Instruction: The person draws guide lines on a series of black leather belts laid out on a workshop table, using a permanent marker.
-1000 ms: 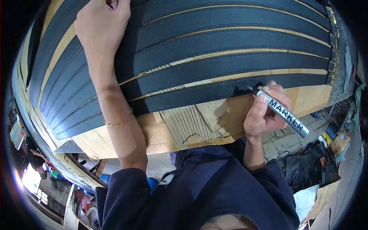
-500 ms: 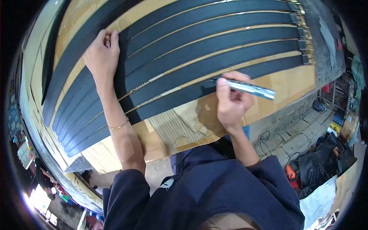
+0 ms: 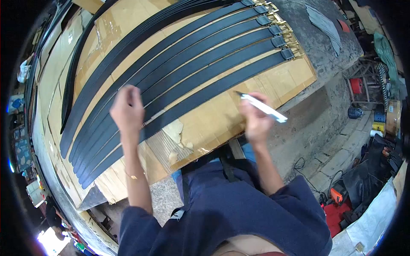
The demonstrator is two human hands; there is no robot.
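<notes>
Cardboard [image 3: 213,123], torn and ridged near its front edge, covers much of the grey table [image 3: 329,64]. Black belts [image 3: 156,82] lie side by side across it, their buckles [image 3: 294,50] at the upper right. My right hand [image 3: 257,117] pinches a slim marker [image 3: 265,108] between its fingers, its tip over the cardboard, just beside the front edge of the nearest belt [image 3: 213,93]; I cannot tell whether it touches. My left hand [image 3: 128,109] curls over the belts, too blurred to show whether its fingers pinch or press anything. Good control, I judge, means a low, steady tip, light pressure, and the left fingers pinning the strap flat (loose straps probably slide easily), with ink kept off the neighbouring faces.
</notes>
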